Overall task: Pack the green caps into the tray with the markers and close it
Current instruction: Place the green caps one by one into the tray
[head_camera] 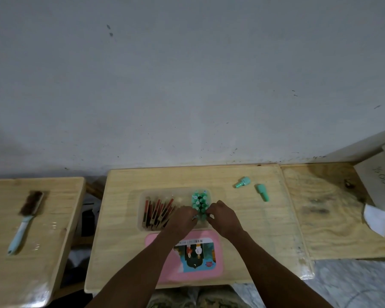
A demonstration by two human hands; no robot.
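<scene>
the left hand (183,216) and the right hand (223,215) are bare, with ridged knuckles. the fingertips are blurred and too small to make out in detail. behind the fingers, past each wrist, the left forearm (142,263) and the right forearm (265,258) are uncovered all the way to the lower edge of the view, lean and widening toward the elbows. well behind the fingers, between the two forearms, a strip of clothing shows. it looks like trousers (218,300) in a mottled, camouflage-like print of olive, tan and pale patches, with two legs parted by a lighter gap. the frame cuts the cloth off, so its cut cannot be told.
</scene>
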